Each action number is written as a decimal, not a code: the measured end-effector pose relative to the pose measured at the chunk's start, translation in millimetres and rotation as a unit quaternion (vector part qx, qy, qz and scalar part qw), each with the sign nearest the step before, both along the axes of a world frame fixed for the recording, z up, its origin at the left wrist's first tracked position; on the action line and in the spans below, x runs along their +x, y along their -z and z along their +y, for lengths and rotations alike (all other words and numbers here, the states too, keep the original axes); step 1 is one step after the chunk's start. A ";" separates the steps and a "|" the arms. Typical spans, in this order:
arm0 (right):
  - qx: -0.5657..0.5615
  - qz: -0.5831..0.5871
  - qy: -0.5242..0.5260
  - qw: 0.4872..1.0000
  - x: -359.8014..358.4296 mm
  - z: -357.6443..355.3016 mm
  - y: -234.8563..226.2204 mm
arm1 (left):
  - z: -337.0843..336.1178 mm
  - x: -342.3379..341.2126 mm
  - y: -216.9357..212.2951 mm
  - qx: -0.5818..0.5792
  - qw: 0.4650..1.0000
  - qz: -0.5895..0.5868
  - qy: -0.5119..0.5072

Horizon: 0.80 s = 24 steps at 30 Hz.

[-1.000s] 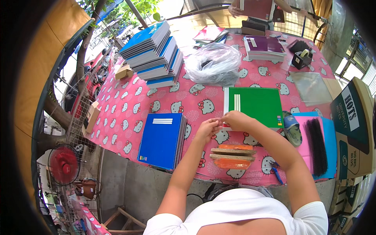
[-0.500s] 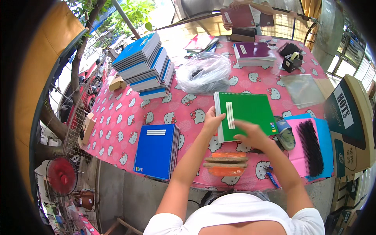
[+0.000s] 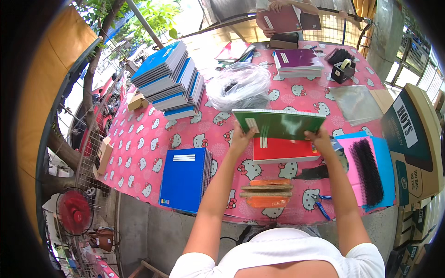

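A green notebook (image 3: pixel 287 124) is raised and tilted above the table, its far edge lifted. My left hand (image 3: pixel 241 139) grips its left side, thumb on the cover, while my right hand (image 3: pixel 320 139) pinches the lower right corner. Whether it is one notebook or several together, I cannot tell. Beneath it lies a red notebook (image 3: pixel 289 153), partly covered from view, its white page edges facing me. Left of my left forearm is a blue spiral notebook stack (image 3: pixel 183 178). Flat boards with orange wrapping (image 3: pixel 266 193) lie between my forearms, and blue-handled pliers (image 3: pixel 321 206) are by my right forearm.
Tall blue notebook stacks (image 3: pixel 169 81) stand far left, beside a clear plastic bag (image 3: pixel 238 88). Purple notebooks (image 3: pixel 299 62) and a tape dispenser (image 3: pixel 343 72) are at the back. Black binding coils (image 3: pixel 366 171) lie right, near a carton (image 3: pixel 412 148). A person (image 3: pixel 289 18) handles notebooks across the table.
The green notebook has gone from lying flat to tilted up, uncovering the red one. My right hand has moved from above the cover to gripping its right corner.
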State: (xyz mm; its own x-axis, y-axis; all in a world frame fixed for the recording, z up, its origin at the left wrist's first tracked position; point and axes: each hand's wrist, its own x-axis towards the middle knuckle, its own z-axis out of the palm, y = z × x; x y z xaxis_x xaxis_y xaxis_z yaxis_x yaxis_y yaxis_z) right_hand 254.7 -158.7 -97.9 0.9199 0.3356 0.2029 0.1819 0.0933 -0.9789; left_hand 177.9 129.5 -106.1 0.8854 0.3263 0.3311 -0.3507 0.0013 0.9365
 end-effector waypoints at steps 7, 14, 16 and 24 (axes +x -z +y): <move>-0.152 -0.075 0.053 0.984 -11.0 2.2 21.2 | 3.5 -8.7 18.0 -0.002 0.999 0.035 0.015; -0.195 -0.015 0.026 0.980 -90.1 -20.6 -21.4 | -22.0 -92.0 -84.7 0.142 0.981 0.119 -0.061; -0.202 -0.058 -0.006 0.978 -128.0 -30.7 -43.1 | -25.8 -134.1 -104.8 0.110 0.987 0.101 -0.052; -0.172 -0.161 -0.013 0.972 -176.2 -34.2 -3.1 | -37.1 -206.9 -96.7 0.080 0.985 0.142 -0.065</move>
